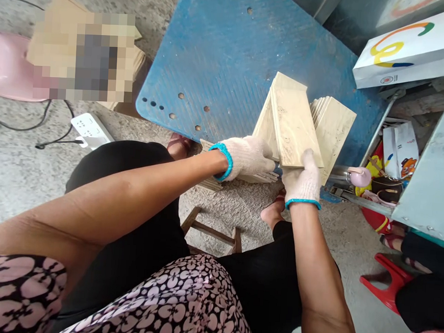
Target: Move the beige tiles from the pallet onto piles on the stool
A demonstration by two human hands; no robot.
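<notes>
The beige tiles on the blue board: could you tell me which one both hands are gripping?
The front tile, tilted up by left hand and right hand; the others stand behind.

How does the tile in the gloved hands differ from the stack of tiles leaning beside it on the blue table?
The held tile is single and gripped at its near end by the left hand and right hand; the leaning stack is several tiles fanned on edge on the blue table, untouched. The held tile shows its broad face; the stack also shows its edges. Both are beige with a marbled look.

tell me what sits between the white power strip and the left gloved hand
In the head view, the person's black-clad knee and bare left forearm lie between the white power strip and the left hand.
</notes>
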